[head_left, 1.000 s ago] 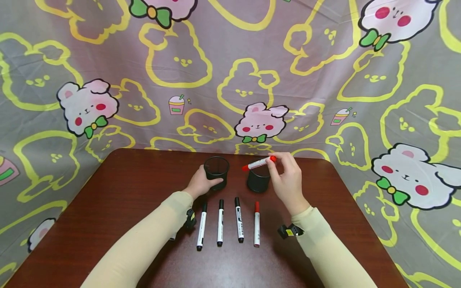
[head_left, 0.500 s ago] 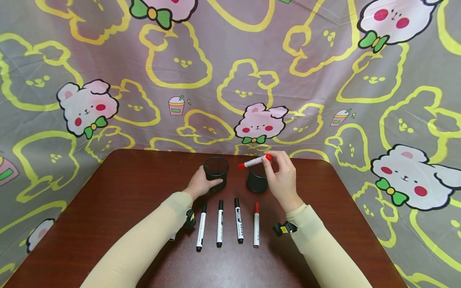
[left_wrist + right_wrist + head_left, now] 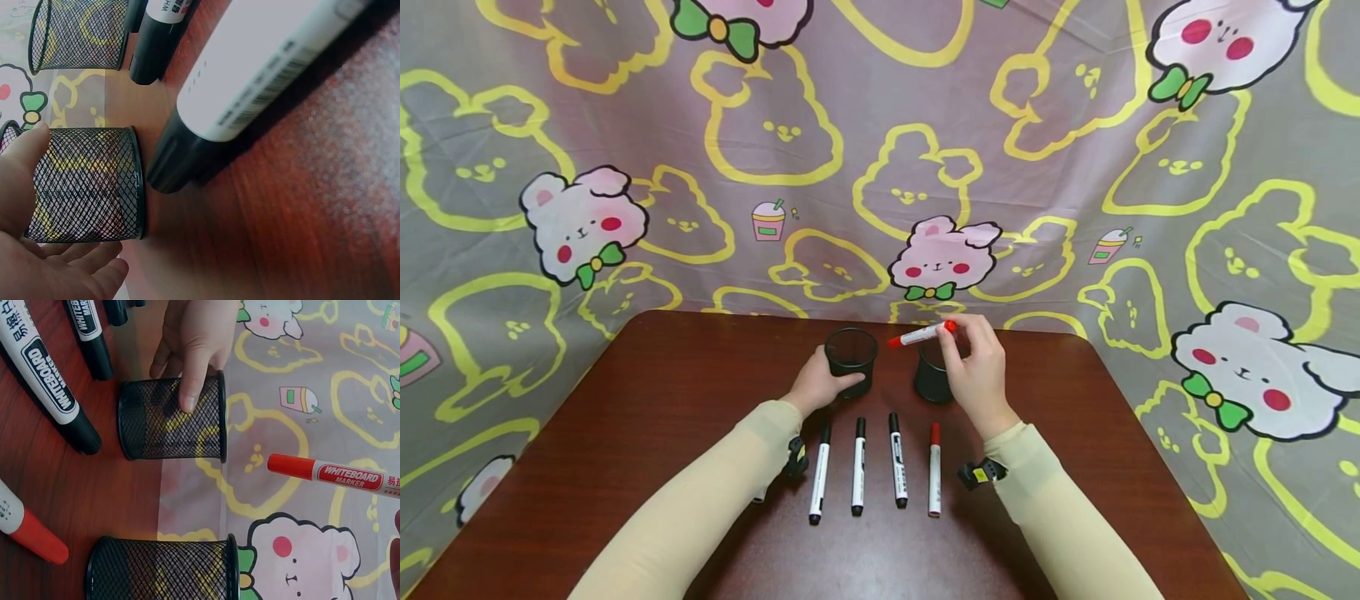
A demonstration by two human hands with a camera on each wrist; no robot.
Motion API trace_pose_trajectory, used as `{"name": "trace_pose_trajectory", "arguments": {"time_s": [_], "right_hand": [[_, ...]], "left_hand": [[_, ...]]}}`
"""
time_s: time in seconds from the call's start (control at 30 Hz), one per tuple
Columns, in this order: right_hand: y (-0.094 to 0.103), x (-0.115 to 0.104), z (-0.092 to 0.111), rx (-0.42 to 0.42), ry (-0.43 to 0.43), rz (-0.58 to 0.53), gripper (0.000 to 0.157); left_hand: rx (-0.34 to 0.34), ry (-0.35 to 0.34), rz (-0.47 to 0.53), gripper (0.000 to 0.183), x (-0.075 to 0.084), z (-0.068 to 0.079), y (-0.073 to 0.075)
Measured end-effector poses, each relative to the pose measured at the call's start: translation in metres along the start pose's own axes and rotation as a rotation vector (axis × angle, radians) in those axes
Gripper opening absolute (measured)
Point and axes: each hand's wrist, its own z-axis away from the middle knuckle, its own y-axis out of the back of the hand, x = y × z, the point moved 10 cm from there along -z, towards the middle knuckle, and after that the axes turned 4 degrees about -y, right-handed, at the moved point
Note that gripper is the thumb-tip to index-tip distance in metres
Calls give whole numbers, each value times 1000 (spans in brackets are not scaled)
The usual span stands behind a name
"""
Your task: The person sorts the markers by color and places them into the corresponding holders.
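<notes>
My left hand (image 3: 820,383) holds the left black mesh pen cup (image 3: 852,358), thumb on its near side. In the left wrist view that cup (image 3: 87,184) stands upright on the table, the fingers (image 3: 94,269) around its far side. My right hand (image 3: 979,367) pinches a red whiteboard marker (image 3: 919,335) by its rear end, between thumb and fingertips. The marker is raised and nearly level, its red cap pointing left toward the left cup. Below the right hand stands a second mesh pen cup (image 3: 932,383), partly hidden by that hand.
In front of the cups lie several whiteboard markers in a row: black ones (image 3: 821,475) to the left and a red one (image 3: 935,471) at the right end. The brown table (image 3: 670,392) ends at a patterned curtain (image 3: 820,250) behind the cups.
My right hand has drifted left with the red marker, so its cap is now over the gap between the two cups. The left hand keeps its hold on the left cup.
</notes>
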Motion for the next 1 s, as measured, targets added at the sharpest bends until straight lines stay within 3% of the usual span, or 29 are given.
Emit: {"name": "trace_pose_trajectory", "arguments": {"time_s": [1.0], "right_hand": [[-28,-5,6,-57,13,-1,23]], "left_hand": [[0,-8,5,89,-1,-1,0]]}}
